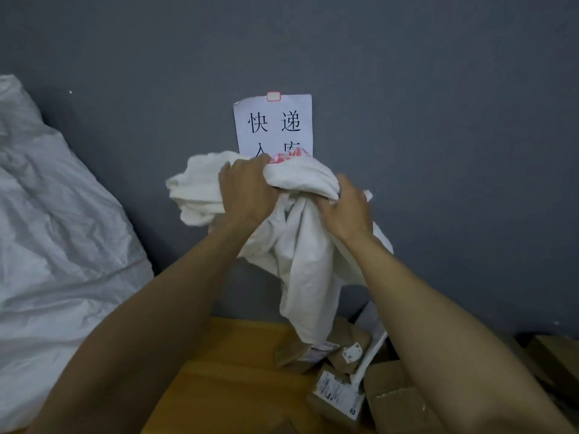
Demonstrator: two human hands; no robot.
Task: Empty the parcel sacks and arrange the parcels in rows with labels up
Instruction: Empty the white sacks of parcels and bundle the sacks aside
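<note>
Here, both hands bunch a limp white woven sack [300,245].
Left hand [246,191] and right hand [344,209] each clench folds; brown cardboard parcels [338,380] lie below the grip.

Open lane on the bare surface, hemmed in on both sides.
Below the wall notice [273,125] I see a strip of bare orange surface [225,371] I could pass along. Lower left of the notice, a bulging white sack [56,230] walls it off; lower right, a heap of cardboard parcels [341,374] blocks it. Straight under the notice, the limp sack [307,261] hangs down to that heap, in front of the grey wall [438,120].
</note>
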